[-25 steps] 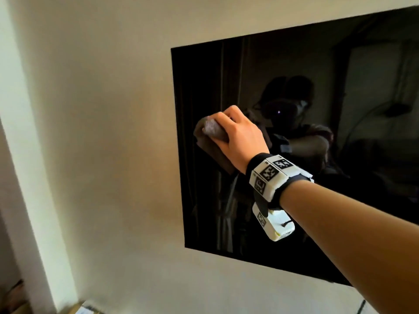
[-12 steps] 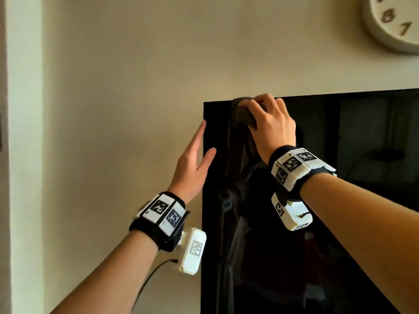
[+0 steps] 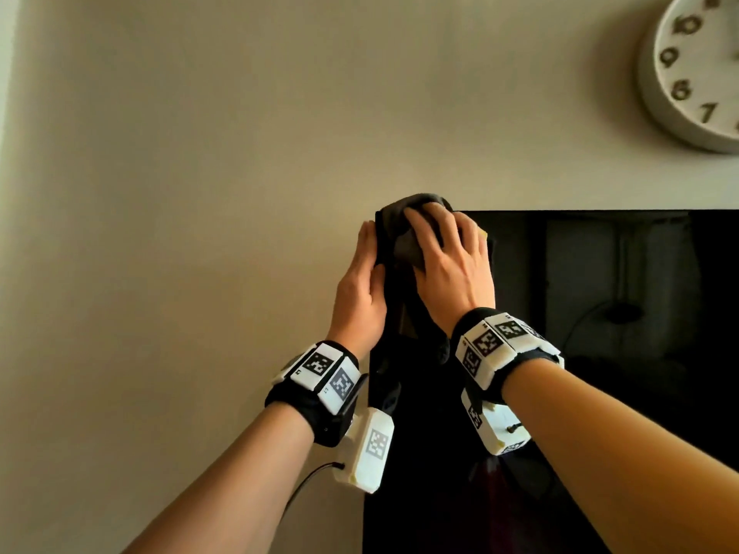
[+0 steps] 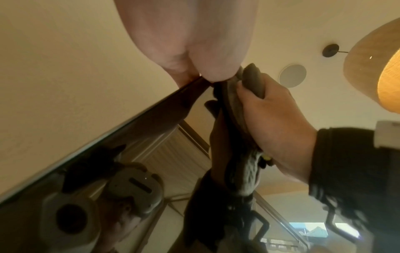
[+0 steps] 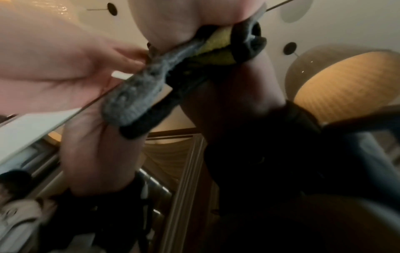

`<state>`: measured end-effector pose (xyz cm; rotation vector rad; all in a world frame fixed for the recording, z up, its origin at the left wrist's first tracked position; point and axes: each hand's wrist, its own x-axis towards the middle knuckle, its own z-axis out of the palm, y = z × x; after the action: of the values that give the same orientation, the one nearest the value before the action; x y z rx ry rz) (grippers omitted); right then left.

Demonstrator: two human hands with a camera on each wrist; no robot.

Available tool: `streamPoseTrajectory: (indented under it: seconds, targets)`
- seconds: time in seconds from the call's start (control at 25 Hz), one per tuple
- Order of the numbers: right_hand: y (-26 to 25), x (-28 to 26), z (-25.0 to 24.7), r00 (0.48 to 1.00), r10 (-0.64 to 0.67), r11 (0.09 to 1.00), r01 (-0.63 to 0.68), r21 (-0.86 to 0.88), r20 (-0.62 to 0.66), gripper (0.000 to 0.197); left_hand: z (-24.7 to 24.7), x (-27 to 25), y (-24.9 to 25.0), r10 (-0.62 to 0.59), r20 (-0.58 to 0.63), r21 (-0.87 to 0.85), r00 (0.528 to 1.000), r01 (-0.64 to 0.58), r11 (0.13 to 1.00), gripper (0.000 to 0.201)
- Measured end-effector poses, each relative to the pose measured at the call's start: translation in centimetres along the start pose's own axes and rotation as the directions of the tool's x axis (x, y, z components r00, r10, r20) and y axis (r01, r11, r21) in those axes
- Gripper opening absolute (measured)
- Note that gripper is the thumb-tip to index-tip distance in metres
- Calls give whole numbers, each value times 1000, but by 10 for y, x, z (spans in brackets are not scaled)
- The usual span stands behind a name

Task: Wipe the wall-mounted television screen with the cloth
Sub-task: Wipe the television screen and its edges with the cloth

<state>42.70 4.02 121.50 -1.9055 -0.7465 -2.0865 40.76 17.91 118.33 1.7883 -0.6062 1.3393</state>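
The black wall-mounted television (image 3: 600, 353) fills the lower right of the head view, with its top-left corner near the middle. My right hand (image 3: 452, 269) grips a bunched grey cloth (image 3: 406, 245) and presses it on that corner; the cloth pokes above the top edge. The right wrist view shows the grey cloth (image 5: 134, 95) with a yellow fold against the glass. My left hand (image 3: 358, 293) holds the television's left edge, fingers along the side and thumb on the front. In the left wrist view the right hand (image 4: 270, 109) and cloth (image 4: 253, 80) mirror in the screen.
A round white wall clock (image 3: 696, 74) hangs up at the right. Bare beige wall (image 3: 200, 193) lies left of and above the television. A dark cable (image 3: 308, 481) trails from my left wrist unit. A lit pendant lampshade (image 4: 376, 68) hangs from the ceiling.
My right hand carried the cloth from the screen's left-middle up to the top-left corner. My left hand came into view, flat near the edge, and now holds that edge.
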Motion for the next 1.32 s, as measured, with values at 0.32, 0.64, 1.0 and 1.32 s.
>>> streamPoseTrajectory:
  seconds: [0.32,0.64,1.0,1.32]
  targets:
    - [10,-5,4,992,123,992,-125,-35,-32,58,2,-2,-3,5,-35,14,999,-5,1000,56]
    - [21,-16,-1,978,182,983,-182,6,-104,57,5,1,4,-54,-24,-20,998,54,998,58]
    - [29,-32,-1,1000,27,999,-27,-25,-11,59,13,-6,1,-87,-61,-1,994,87,996,60]
    - [74,-44,-23,975,186,979,-195,-64,-120,55,40,24,44,244,85,236,966,-257,937,64]
